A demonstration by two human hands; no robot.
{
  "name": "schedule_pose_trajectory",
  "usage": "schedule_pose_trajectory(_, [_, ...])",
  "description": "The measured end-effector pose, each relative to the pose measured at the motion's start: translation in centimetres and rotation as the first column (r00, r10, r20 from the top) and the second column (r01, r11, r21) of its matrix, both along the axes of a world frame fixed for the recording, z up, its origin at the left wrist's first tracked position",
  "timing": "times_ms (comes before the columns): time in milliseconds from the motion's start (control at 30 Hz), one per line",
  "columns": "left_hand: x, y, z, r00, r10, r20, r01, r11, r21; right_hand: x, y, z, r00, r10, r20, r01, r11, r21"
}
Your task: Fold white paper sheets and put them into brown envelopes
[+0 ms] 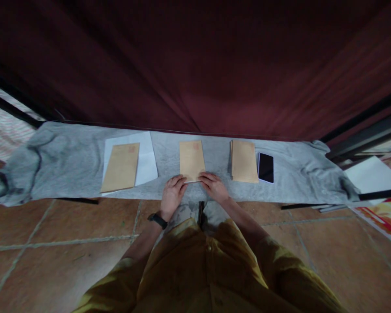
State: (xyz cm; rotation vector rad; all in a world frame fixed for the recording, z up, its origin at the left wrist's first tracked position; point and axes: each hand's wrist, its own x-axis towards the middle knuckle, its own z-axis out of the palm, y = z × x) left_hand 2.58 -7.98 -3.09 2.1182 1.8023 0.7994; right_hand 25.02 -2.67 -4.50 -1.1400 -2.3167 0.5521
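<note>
A tan paper envelope [192, 158] with a small red print near its far right corner lies in front of me on a grey cloth. My left hand [173, 194] grips its near left corner, fingers pressed together. At the near right corner my right hand [214, 186] has its fingers closed on the same envelope; both thumbs are partly hidden. A thin white strip shows along the near edge between the hands. To the left, another envelope [121, 166] lies on white paper [146, 156]. On the right sits a stack of envelopes [244, 161].
A phone [266, 168] with a dark screen lies right of the stack. The grey cloth [74, 161] covers a long narrow surface. Behind it hangs a dark red curtain [195, 69]. Black metal bars [368, 134] stand at both ends.
</note>
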Motion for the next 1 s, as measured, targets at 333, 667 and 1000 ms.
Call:
schedule_pose_trajectory(333, [-0.2,0.2,-0.7,1.000,0.012,0.029,-0.014,0.997,0.073,0.0,0.1,-0.3,0.999,-0.008,-0.035,0.009,0.999,0.044])
schedule_pose_trajectory(667, [0.4,0.3,-0.3,0.998,0.062,-0.017,-0.060,0.994,0.096,-0.4,0.5,-0.3,0.996,-0.072,-0.058,0.074,0.997,0.023])
schedule_pose_trajectory(1000, [-0.5,-0.6,-0.9,1.000,-0.007,-0.020,0.009,0.992,0.127,-0.9,-0.3,-0.6,0.995,-0.083,-0.059,0.086,0.995,0.046])
